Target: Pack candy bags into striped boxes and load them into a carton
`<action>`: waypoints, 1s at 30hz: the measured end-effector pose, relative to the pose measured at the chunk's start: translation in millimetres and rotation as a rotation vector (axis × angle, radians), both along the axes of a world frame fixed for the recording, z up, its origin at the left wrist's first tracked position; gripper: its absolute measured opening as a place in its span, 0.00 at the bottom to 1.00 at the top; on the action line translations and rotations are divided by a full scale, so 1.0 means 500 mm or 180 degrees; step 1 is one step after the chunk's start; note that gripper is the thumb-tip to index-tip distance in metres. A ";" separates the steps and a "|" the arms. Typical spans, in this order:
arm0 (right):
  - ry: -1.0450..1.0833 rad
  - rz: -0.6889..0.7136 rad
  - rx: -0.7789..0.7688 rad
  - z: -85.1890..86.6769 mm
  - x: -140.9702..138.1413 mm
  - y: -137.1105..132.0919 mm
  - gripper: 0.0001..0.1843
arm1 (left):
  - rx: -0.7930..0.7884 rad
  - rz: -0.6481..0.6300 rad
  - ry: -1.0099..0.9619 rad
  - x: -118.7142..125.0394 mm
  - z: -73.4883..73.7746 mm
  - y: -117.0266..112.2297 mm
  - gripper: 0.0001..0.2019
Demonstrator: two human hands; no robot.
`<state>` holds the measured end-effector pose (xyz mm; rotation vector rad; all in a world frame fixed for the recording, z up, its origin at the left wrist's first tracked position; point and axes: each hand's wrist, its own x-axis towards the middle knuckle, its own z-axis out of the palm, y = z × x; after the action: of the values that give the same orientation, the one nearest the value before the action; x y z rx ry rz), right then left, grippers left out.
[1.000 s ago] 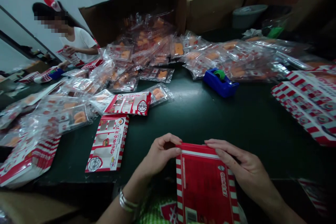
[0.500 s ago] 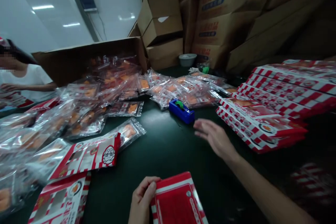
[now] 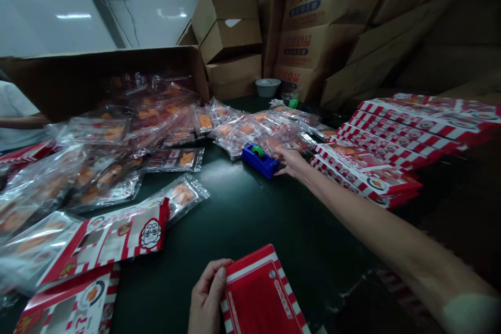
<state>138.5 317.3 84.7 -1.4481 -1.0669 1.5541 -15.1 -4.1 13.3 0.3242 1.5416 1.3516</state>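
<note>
My left hand [image 3: 207, 292] is closed on the edge of a flat red-and-white box [image 3: 260, 292], thumb on top, low in the middle of the view. With my right arm stretched forward, my right hand [image 3: 291, 163] has its fingers at the near right end of a blue tape dispenser [image 3: 254, 159]. A green roll [image 3: 257, 150] sits in the dispenser. The fingertips close around that end; whether they pinch a strip of tape is too small to see. Stacked red-and-white boxes [image 3: 364, 172] lie just right of that hand.
Clear bags of orange pieces [image 3: 156, 109] heap up at the left and back, before an open carton [image 3: 47, 78]. Two windowed packages [image 3: 117, 235] lie at the left front. Brown cartons [image 3: 309, 36] and a grey bowl [image 3: 267, 87] stand behind. A person's white sleeve [image 3: 13, 104] shows far left.
My right hand has moved forward onto the end of the tape dispenser, its fingers closing there. My left hand still holds the box. The view has swung slightly right.
</note>
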 end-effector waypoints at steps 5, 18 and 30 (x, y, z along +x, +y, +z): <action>0.0366 -0.0134 0.0247 -0.054 0.024 -0.060 0.16 | 0.0047 -0.0035 0.0039 0.001 0.001 0.002 0.26; 0.0432 0.0114 -0.0128 -0.109 0.033 -0.044 0.17 | -0.0051 0.0083 0.0271 0.005 0.009 0.006 0.26; 0.0992 0.1015 0.0733 0.110 0.081 -0.375 0.14 | 0.2723 -0.0018 0.4239 -0.003 0.192 -0.010 0.13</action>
<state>179.1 129.9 139.8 -0.8772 -1.2790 1.7406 -16.4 -9.1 109.4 2.0720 1.7762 1.8445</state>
